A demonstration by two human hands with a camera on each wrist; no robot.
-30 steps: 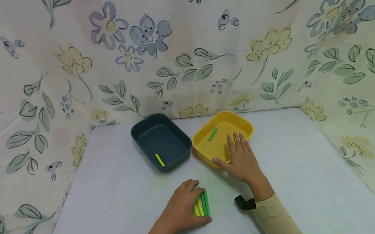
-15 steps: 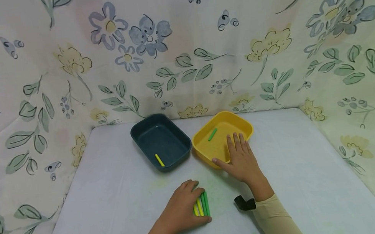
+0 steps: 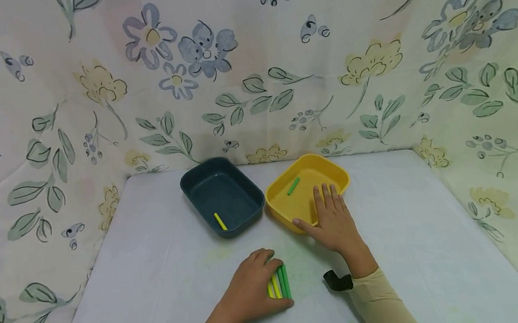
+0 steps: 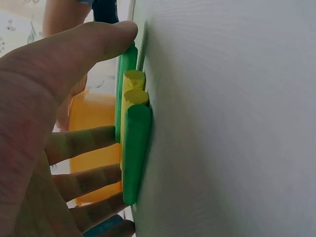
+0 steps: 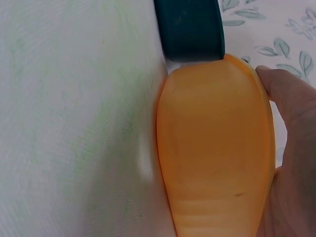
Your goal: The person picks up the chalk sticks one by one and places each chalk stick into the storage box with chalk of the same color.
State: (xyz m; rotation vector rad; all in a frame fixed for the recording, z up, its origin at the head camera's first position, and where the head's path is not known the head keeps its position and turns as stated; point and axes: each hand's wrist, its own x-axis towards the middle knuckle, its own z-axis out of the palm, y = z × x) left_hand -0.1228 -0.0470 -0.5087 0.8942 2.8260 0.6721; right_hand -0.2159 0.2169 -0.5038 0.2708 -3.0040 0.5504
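Note:
My left hand point(image 3: 254, 287) reaches over a row of green and yellow chalk sticks on the white tabletop. Its thumb is at the near end of the outermost green chalk stick point(image 3: 286, 282), the index fingertip at the far end, pinching it lengthwise. Beside it lie a second green stick and yellow sticks point(image 3: 276, 286); another green stick point(image 4: 136, 153) shows in the left wrist view, hidden under the hand from above. My right hand point(image 3: 336, 227) rests on the yellow tray point(image 3: 284, 217), fingers straight inside, thumb at the rim. A green stick point(image 3: 293, 186) lies in that tray.
Left of the yellow tray, its corner close by, stands a dark blue tray point(image 3: 196, 200) with a yellow stick point(image 3: 220, 221) in it. A floral cloth point(image 3: 252, 103) hangs behind the table. Black straps' ends point(image 3: 338, 280) show by the wrists.
My left thumb has shifted very slightly right, and the near end of the outermost green chalk stick has moved with it. The right hand and both trays have stayed put.

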